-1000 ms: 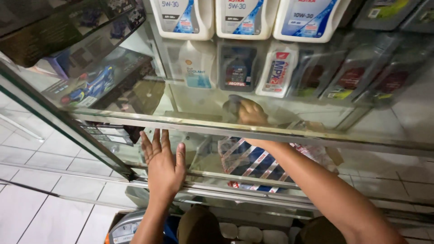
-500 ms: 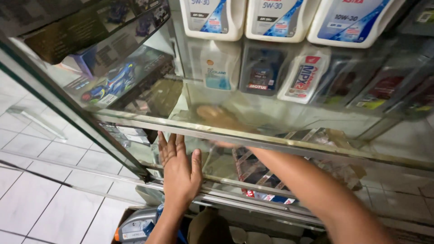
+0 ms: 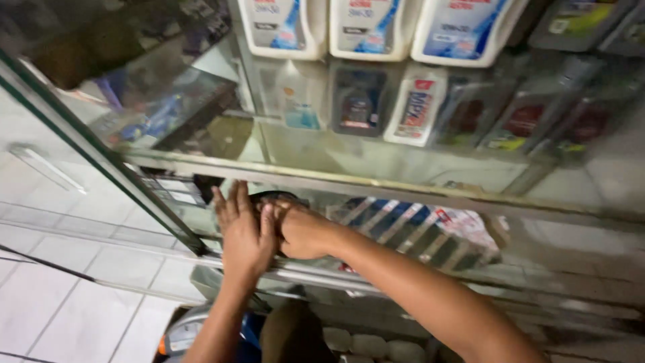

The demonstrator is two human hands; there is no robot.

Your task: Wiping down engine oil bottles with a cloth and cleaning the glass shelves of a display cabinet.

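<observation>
- Head view: the left hand lies flat, fingers together, on the glass cabinet near its lower shelf's left edge.
- The right hand is curled just beside it, over a dark rounded object; whether its fingers grip it, I cannot tell.
- Handling looks mid-way: the object sits at the shelf's left end, beside glossy striped packets; smooth white plastic jugs stand above.

Top row: three white oil jugs with blue and red labels, side by side at the frame's upper edge.
Middle shelf: a white coolant bottle, a dark bottle, a white pouch (red top), then dark packs.
Lower shelf: blue-and-white striped boxes.
</observation>
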